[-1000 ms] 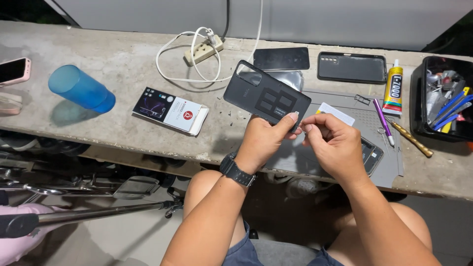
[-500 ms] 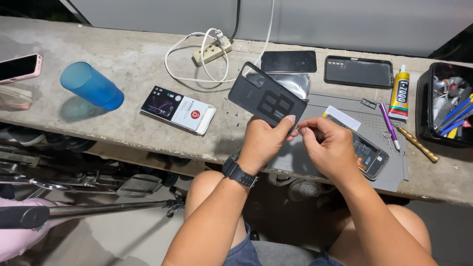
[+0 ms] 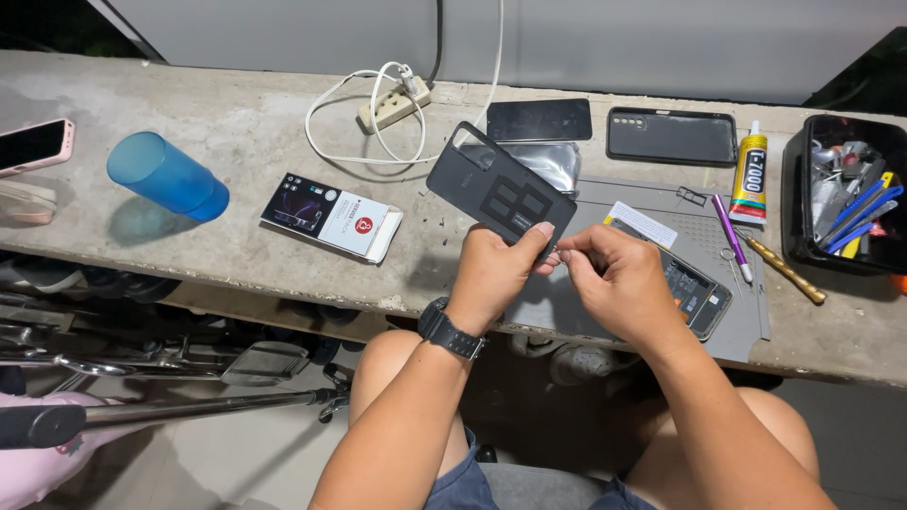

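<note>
Dark phone back cover (image 3: 501,194), inner side up with adhesive strips showing, is held tilted above the concrete bench (image 3: 236,132), lower corner clamped in the left hand (image 3: 496,269), fingers closed round the edge, thumb on top, likely so the inner face stays toward the camera and steady. Right hand (image 3: 619,279) sits just beside it, thumb and forefinger pinched together at the cover's lower edge, seemingly on a thin strip or film; what is pinched is too small to tell. Black wristwatch (image 3: 452,329) on the left wrist. Directly under the hands a grey work mat (image 3: 746,326) lies on the bench, with an opened phone body (image 3: 694,288) flat on it, partly hidden by the right hand, and a small white card (image 3: 642,222) near its top. On the mat's right side a purple-handled tool (image 3: 729,227) and a brass-coloured tool (image 3: 784,269) lie within reach, a glue tube (image 3: 752,170) just past them, then a black tray of tools (image 3: 803,203) at the far right. Behind the cover: a dark glass panel (image 3: 539,120), a shiny plastic sleeve (image 3: 553,161), a black phone case (image 3: 673,137). Further left a white power strip with cable (image 3: 392,104), a small printed box (image 3: 331,215), a blue plastic cup (image 3: 165,175) on its side, and a pink-cased phone (image 3: 33,144) at the left edge.
</note>
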